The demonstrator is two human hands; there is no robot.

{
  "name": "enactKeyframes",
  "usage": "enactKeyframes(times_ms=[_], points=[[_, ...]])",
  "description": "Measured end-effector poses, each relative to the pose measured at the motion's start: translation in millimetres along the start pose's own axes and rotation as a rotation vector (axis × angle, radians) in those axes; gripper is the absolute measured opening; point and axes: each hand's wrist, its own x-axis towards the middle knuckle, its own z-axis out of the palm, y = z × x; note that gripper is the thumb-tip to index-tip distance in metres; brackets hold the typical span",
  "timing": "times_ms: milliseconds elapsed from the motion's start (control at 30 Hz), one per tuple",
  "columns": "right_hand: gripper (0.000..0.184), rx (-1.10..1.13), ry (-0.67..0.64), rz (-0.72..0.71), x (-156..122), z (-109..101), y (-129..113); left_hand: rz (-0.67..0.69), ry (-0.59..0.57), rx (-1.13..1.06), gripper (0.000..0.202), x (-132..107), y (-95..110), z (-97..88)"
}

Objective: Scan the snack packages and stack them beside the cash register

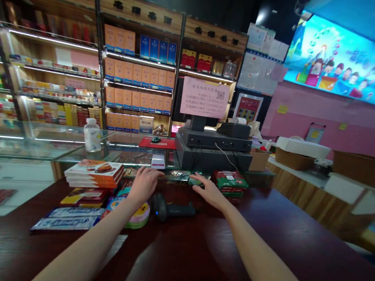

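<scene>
Left hand point(145, 184): released, fingers extended toward the right hand; fingertip contact with the surface below cannot be told. Right hand point(211, 193): released, thumb apart from the extended fingers; contact likewise unclear. Black plastic handheld scanner point(177, 210): on the table, nearer the body, between the hands. Stack of flat red-and-green packets point(230, 180): just right of the right hand. Stack of orange-and-white cardboard boxes point(94, 173): left of the left hand.

Occlusion: left forearm covers part of a rounded pink, green and yellow package point(142, 216). Pale flat strip point(118, 245) beside the same forearm is partly hidden; identity unclear. Both forearms cut off at lower edge. Beyond the hands, a pink paper sign point(203, 98) hides most of a dark monitor point(178, 102); fine print illegible. Contents of the clear glass counter point(126, 156) are blurred.

Surface: glossy dark red-brown table point(280, 242) under both hands, showing reflections.

Room: lit wooden shelving point(141, 4) beyond the hands; far right of the right hand, a pink wall point(298, 120) below a bright blue cartoon panel point(344, 60), cut off at the edge.
</scene>
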Motion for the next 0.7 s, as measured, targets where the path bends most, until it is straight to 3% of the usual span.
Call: enactKeyframes(times_ms=[433,700], points=[[0.048,0.126,-0.19,-0.131,42.5,71.8,-16.4,0.014,-0.044,0.147,0.037,-36.8,-68.6,-16.7],[0.074,0.288,-0.316,0.011,65.3,102.0,-22.5,0.094,-0.176,0.279,0.031,-41.2,-85.5,-24.4]])
